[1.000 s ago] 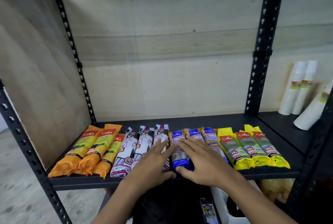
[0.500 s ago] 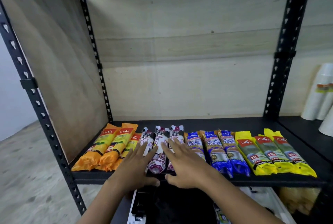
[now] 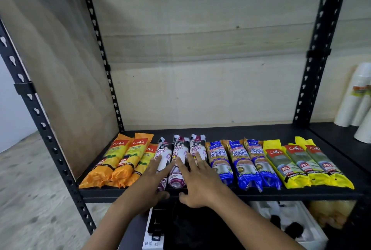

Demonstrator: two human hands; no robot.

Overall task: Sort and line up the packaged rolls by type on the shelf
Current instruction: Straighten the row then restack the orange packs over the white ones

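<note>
Packaged rolls lie side by side on the black shelf (image 3: 241, 131), grouped by colour. From the left: three orange rolls (image 3: 116, 159), three white-and-purple drawstring rolls (image 3: 178, 149), three blue rolls (image 3: 241, 161), three yellow rolls (image 3: 305, 163). My left hand (image 3: 154, 179) lies flat with straight fingers on the left drawstring roll. My right hand (image 3: 198, 179) lies flat on the right drawstring roll, its thumb at the shelf's front edge. The middle drawstring roll shows between the two hands.
Plywood panels close the shelf's back and left side between black perforated posts (image 3: 319, 48). Stacks of white paper cups (image 3: 357, 99) stand on the neighbouring shelf at right. Below the shelf sit a white bin (image 3: 297, 227) and dark items.
Both hands have shifted left from the blue rolls onto the drawstring rolls. The camera has also turned left and moved closer.
</note>
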